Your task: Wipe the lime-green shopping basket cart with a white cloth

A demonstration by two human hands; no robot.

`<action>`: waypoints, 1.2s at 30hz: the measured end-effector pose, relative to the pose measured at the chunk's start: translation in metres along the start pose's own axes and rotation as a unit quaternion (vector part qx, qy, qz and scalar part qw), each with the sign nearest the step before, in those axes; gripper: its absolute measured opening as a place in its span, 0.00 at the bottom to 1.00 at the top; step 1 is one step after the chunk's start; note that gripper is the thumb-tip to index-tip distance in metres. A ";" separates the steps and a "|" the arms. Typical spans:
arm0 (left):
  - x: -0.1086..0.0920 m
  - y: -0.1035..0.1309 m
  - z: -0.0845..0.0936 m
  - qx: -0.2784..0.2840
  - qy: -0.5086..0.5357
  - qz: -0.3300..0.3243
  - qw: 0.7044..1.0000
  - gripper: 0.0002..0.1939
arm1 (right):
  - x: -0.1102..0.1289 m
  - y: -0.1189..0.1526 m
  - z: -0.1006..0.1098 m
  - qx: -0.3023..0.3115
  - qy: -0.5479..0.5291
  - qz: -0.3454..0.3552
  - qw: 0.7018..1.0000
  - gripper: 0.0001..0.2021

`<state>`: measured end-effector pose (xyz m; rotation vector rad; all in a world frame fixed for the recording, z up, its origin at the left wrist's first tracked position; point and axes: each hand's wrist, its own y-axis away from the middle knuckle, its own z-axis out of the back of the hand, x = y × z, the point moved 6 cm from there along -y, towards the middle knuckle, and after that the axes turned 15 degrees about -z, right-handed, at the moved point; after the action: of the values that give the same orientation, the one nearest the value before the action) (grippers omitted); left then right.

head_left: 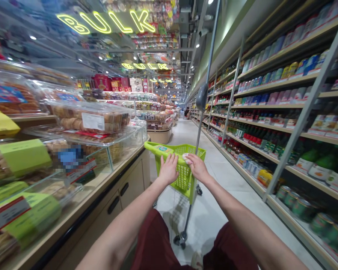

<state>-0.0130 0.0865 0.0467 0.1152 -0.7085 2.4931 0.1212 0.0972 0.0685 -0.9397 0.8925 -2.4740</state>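
Observation:
A bright green plastic shopping cart on wheels stands in the aisle directly in front of me. My left hand lies over its near handle edge, fingers curled over the green bar beside a small round label. At the cart's right near corner is my right hand, its fingers closed on a crumpled white tissue. A grey metal pole with a dark knob rises just past my right hand. The underside of the left fingers is hidden.
On the left runs a counter stacked with clear boxes of baked goods and green-labelled packs. Tall shelves of cans and bottles line the right side. Pale floor stretches ahead toward a crouching person.

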 end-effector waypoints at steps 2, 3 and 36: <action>0.008 0.001 0.002 -0.003 0.003 0.014 1.000 0.36 | -0.014 -0.003 0.009 -0.005 0.022 -0.028 0.999 0.18; 0.013 0.002 0.001 -0.001 0.004 0.032 0.999 0.37 | -0.018 -0.004 0.012 -0.007 0.031 -0.039 0.999 0.18; 0.016 0.012 0.001 -0.005 -0.008 0.084 0.996 0.38 | -0.025 0.004 0.029 -0.070 0.092 -0.021 0.993 0.18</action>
<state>-0.0331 0.0848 0.0457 0.0739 -0.7655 2.6499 0.1598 0.0948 0.0713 -0.7915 1.1289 -2.5944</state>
